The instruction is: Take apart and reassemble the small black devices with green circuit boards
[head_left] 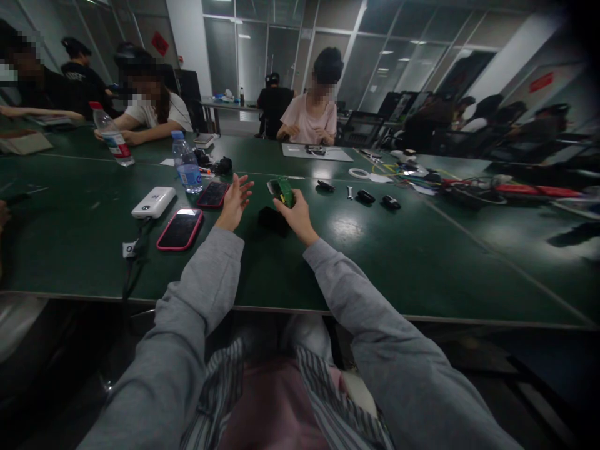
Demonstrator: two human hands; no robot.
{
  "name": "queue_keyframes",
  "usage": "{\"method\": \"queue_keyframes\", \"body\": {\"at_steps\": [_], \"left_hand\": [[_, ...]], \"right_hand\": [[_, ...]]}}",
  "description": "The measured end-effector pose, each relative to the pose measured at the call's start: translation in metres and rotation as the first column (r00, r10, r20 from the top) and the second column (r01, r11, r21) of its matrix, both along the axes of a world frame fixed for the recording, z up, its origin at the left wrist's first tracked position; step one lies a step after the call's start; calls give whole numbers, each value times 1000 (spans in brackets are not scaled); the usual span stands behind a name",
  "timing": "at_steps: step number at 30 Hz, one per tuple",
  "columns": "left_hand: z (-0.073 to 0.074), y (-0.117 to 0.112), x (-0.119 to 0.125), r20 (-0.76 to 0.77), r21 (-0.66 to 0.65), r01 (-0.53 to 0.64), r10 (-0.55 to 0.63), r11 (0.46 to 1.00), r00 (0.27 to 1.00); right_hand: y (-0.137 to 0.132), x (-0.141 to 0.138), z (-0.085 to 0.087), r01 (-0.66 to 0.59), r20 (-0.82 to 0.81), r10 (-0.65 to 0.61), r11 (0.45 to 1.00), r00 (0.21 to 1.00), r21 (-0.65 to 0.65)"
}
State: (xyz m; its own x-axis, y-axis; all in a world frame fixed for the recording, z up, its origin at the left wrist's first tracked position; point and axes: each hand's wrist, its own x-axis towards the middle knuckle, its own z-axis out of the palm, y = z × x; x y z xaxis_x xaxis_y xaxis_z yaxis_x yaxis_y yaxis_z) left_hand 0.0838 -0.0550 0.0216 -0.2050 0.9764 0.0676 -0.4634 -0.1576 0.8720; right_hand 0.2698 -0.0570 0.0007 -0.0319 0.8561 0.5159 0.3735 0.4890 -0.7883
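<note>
My right hand [298,215] grips a small green device [285,191] with a bit of yellow on it; its exact kind is too blurred to name. A pale flat part shows at the device's left side. Fingers spread and palm turned inward, my left hand [237,203] is raised over the table with nothing in it. Just below the device lies a black object [272,220] of unclear shape. Left of my left hand are a dark phone [213,194] and a phone in a pink case [180,230].
A white power bank [154,202] with a cable, a blue-capped bottle [187,165] and a red-capped bottle [114,137] stand left. Right are black small parts [365,197], a small wrench [349,192], tape [359,173] and tangled cables [422,172]. Co-workers sit across the green table [422,262].
</note>
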Motion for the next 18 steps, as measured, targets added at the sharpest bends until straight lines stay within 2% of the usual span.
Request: {"method": "queue_keyframes", "body": {"at_steps": [4, 6, 8, 10, 12, 14, 16, 18], "left_hand": [[-9, 7, -2, -27, 28, 9, -8, 1000, 1000], [-13, 9, -1, -42, 38, 33, -31, 999, 999], [-14, 10, 0, -43, 24, 47, -46, 999, 998], [-12, 8, 0, -31, -6, 56, -57, 998, 998], [-11, 5, 0, -17, -35, 84, -85, 996, 996], [-11, 3, 0, -8, -51, 116, -116, 992, 993], [-13, 2, -1, -8, -55, 130, -131, 990, 991], [-16, 3, -1, -12, -55, 128, -129, 990, 992]], "right_hand": [[-4, 17, -5, -94, 277, 78, 995, 958, 45], [-3, 41, -6, -101, 376, 74, 993, 924, 53], [3, 78, -6, -42, 449, 13, 998, 893, 54], [10, 128, -6, 90, 509, -97, 995, 855, 38], [15, 191, -4, 275, 553, -238, 961, 799, 17], [16, 263, -3, 475, 574, -402, 879, 714, 26], [12, 338, -3, 619, 587, -522, 784, 619, 46], [2, 412, -5, 759, 577, -636, 650, 512, 42]]}}
